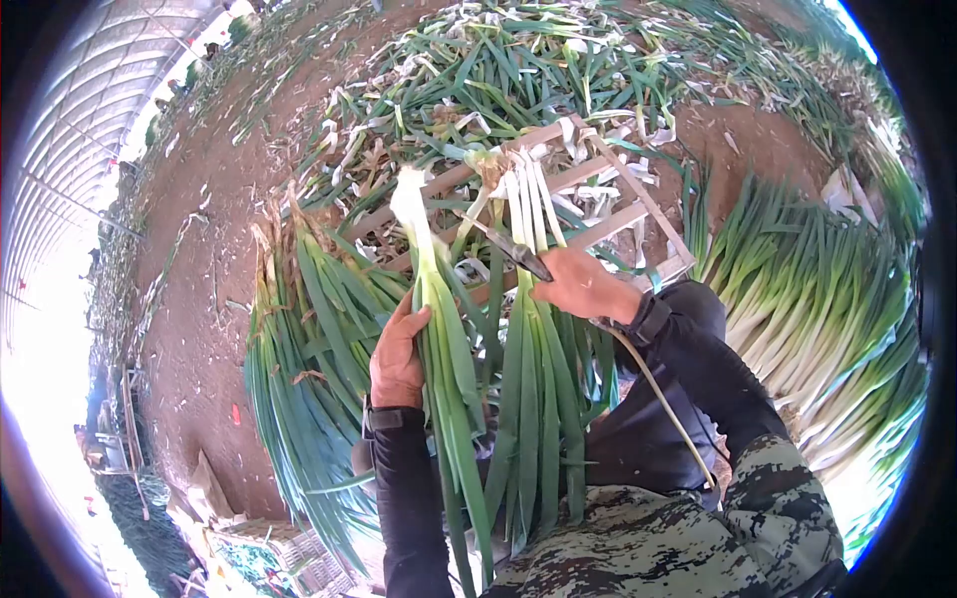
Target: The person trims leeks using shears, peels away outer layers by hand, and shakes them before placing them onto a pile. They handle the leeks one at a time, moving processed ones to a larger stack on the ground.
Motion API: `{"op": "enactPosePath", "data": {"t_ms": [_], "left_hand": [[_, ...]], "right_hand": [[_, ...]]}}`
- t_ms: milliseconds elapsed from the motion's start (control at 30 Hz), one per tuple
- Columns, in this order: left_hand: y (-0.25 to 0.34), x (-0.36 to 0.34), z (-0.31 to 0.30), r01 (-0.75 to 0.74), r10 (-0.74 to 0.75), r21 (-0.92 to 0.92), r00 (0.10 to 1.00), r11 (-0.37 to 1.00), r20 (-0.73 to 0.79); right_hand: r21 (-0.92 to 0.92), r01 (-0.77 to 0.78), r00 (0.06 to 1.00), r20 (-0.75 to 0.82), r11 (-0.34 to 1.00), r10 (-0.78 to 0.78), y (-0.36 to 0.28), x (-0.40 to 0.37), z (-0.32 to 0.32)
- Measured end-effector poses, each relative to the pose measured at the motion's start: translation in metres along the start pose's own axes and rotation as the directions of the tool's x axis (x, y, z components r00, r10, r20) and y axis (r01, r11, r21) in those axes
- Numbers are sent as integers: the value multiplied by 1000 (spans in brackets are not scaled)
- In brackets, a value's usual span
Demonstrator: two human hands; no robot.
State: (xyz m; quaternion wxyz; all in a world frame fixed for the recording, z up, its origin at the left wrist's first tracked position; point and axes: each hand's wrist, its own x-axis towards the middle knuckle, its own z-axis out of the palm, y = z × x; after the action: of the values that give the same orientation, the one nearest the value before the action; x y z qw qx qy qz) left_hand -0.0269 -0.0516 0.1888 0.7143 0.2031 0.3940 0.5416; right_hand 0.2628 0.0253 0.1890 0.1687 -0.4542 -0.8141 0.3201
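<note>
My left hand [399, 361] is wrapped round a large green onion [431, 284], its white root end pointing away from me and its long leaves hanging toward my lap. In my right hand [590, 285] is an air blow gun [522, 256] with a thin nozzle, aimed left toward that onion. A pale hose [658, 394] runs back from it. Beneath the right hand, several white-stemmed green onions [528, 207] lie across a slatted wooden frame [646, 204]. To the left of my left hand is a heap of onions with dry brown outer skins [299, 329].
Stripped leaves and skins [498, 70] cover the ground beyond the frame. A big pile of clean onions [797, 299] lies on the right. Bare brown soil [189, 349] stretches along the left, beside the arched greenhouse wall [75, 159]. A woven basket [309, 558] stands at the lower left.
</note>
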Motion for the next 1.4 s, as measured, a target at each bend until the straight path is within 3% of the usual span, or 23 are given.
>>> {"op": "enactPosePath", "data": {"t_ms": [100,133,300,533,767,833,933,1033,1167,1200,1233,1300,1400], "left_hand": [[-8,4,7,2,-4,-26,999,1000,-42],[-18,1,3,25,-23,29,999,999,-37],[-122,-8,-48,140,-151,-115,984,984,-95],[-129,-16,-54,120,-138,-200,987,973,-81],[-128,-13,-56,120,-126,-259,992,958,-8],[-126,-12,-56,123,-129,-260,992,958,-7],[-118,-16,-50,111,-120,-292,993,950,-14],[-103,-22,-37,73,-96,-322,994,944,-55],[-69,-26,-24,7,13,-399,999,917,47],[-55,-21,-8,-115,91,-326,992,938,-90],[-43,-16,-16,-151,152,-235,988,960,-13],[1,-5,4,-239,243,-200,970,950,-1],[61,14,34,-277,289,-103,949,955,129]], "right_hand": [[-107,31,982,-183,994,-50,13,2,19],[-110,15,988,-153,994,-31,19,1,25],[-143,-70,994,76,987,81,39,11,52],[-174,-130,984,99,976,148,37,58,89],[-79,-163,987,2,984,163,44,124,110],[-82,-200,979,35,976,203,44,136,110],[-93,-260,957,105,961,270,48,144,105],[-62,-218,964,139,974,225,54,133,95],[-51,-125,973,191,991,132,64,103,62],[-58,-106,984,140,993,114,66,92,51],[2,-183,974,139,983,181,68,79,37],[121,-325,940,153,938,306,61,52,-2],[138,-304,951,-8,943,308,70,15,-40]]}}
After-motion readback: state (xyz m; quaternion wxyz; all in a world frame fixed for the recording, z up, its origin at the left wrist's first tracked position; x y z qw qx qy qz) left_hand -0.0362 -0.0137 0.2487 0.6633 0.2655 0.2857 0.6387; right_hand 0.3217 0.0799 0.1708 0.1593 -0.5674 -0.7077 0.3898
